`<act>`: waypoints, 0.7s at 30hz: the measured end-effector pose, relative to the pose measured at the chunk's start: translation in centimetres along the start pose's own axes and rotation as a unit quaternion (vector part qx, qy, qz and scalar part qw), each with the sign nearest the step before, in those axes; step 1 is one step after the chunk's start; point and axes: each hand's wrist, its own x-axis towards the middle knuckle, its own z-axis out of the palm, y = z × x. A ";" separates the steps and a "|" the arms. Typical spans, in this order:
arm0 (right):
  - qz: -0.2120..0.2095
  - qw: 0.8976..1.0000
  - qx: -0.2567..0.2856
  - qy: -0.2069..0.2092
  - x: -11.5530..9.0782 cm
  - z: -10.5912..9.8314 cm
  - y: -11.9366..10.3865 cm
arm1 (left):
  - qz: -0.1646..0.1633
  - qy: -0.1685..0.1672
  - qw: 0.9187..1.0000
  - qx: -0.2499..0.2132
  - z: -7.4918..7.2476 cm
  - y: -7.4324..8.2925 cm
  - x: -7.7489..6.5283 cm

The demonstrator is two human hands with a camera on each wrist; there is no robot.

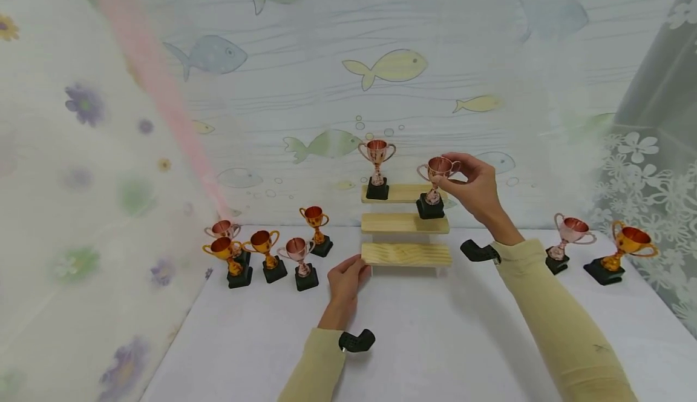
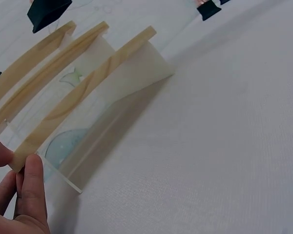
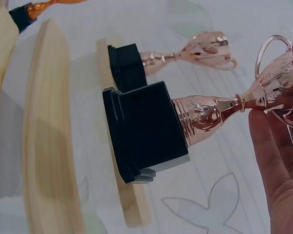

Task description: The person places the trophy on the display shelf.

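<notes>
A rose-gold trophy cup [image 1: 438,171] with a black square base hangs from my right hand [image 1: 475,189], its bowl pinched between thumb and fingers. In the right wrist view its base [image 3: 146,131] overlaps the top shelf board; I cannot tell whether they touch. The three-tier wooden shelf stand [image 1: 405,255] has clear supports. My left hand [image 1: 344,281] pinches the left end of its lowest board, thumb above and fingers below, as the left wrist view shows at the board's end [image 2: 27,151]. Another rose-gold trophy [image 1: 377,154] stands upright on the left of the top board.
Left of the stand, several gold and rose-gold trophies stand on the white table, among them a gold one [image 1: 314,217] and a rose-gold one [image 1: 297,250]. At the right are a rose-gold trophy [image 1: 572,232] and a gold trophy [image 1: 631,244]. A fish-print curtain [image 1: 305,87] hangs behind.
</notes>
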 end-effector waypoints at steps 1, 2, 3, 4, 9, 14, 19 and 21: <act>-0.001 1.000 0.003 0.000 0.2 0.2 0.0 | 0.001 -0.001 1.000 -0.001 0.0 0.0 0.0; -0.003 1.000 0.005 0.000 0.4 0.4 0.1 | 0.002 -0.001 1.000 -0.001 0.0 0.0 0.0; -0.003 1.000 0.008 0.001 0.6 0.6 0.1 | 0.003 -0.001 1.000 -0.002 0.1 0.0 0.0; -0.004 1.000 0.011 0.001 0.8 0.7 0.2 | 0.003 -0.002 1.000 -0.003 0.1 0.0 -0.1; 0.001 1.000 0.021 -0.006 1.8 1.6 0.9 | 0.000 0.002 1.000 -0.003 0.1 0.0 -0.1; 0.005 1.000 0.013 -0.004 2.4 2.0 1.9 | -0.001 0.004 1.000 0.000 0.2 0.0 -0.3; 0.013 1.000 -0.011 0.003 2.7 2.6 1.8 | 0.002 0.006 1.000 0.001 0.2 0.0 -0.3; 0.017 1.000 -0.015 0.001 2.7 3.0 0.9 | 0.004 0.009 1.000 0.000 0.1 -0.1 -0.2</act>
